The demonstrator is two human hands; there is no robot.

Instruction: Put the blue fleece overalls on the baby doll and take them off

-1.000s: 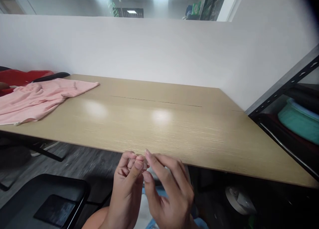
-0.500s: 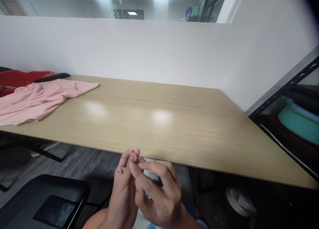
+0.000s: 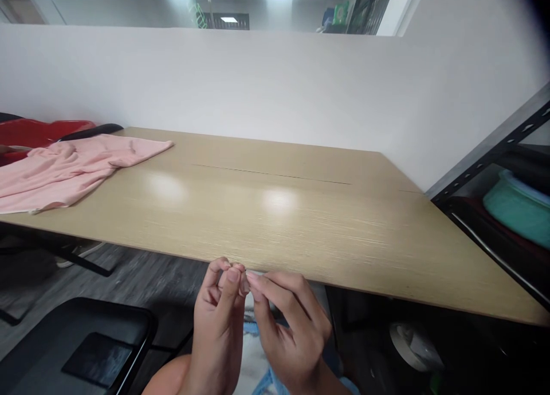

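My left hand [image 3: 217, 323] and my right hand [image 3: 287, 326] meet just below the near edge of the wooden table [image 3: 275, 212]. Both are closed, their fingertips pinched together around something small and pale that I cannot make out. Light blue and white cloth [image 3: 258, 366] lies under the hands, on my lap. A pink garment [image 3: 73, 166] lies spread at the table's far left corner, well away from both hands.
A white partition wall [image 3: 258, 80] backs the table. A black metal shelf [image 3: 494, 172] with a teal tub [image 3: 519, 206] stands at right. A black chair seat [image 3: 81, 349] sits low left; red and black chairs [image 3: 47, 131] behind the pink garment.
My right hand's fingers slid over the left fingertips, then drew back into a fingertip pinch against them. Both hands stayed just below the table edge.
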